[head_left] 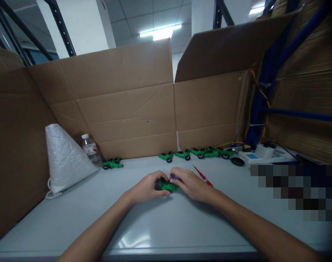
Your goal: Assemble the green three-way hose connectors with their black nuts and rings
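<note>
Brown corrugated cardboard walls (pixel 127 102) stand around the back and left of the bench; we see two panels meeting at a seam near the middle. Below them, the pale grey tabletop (pixel 166 225) fills the lower frame.

At left, a white crinkled cone-shaped bag (pixel 63 158) sits on the table, and just beside it a small clear plastic water bottle (pixel 91 150) with a white cap, upright against the cardboard.

At far right, a white box with a blue panel (pixel 252 156) with cables near it; a black disc (pixel 237 161) lies just in front.

Along the back edge, a row of green toy cars with black wheels (pixel 198 153) stands side by side. One more green toy car (pixel 112 163) stands apart, near the bottle.

A thin red-handled tool (pixel 202 176) lies on the table just beyond the right wrist.

Centre of the table: we hold one green toy car with a black wheel (pixel 167 185) between both hands. Its long axis runs left to right, the black wheel end toward the left. Our left hand (pixel 146 189) has fingers curled and clamped on the car's left end. Our right hand (pixel 191 183) closes its fingers over the right end, pinching a small dark blue part (pixel 175 177) at the car's top.
</note>
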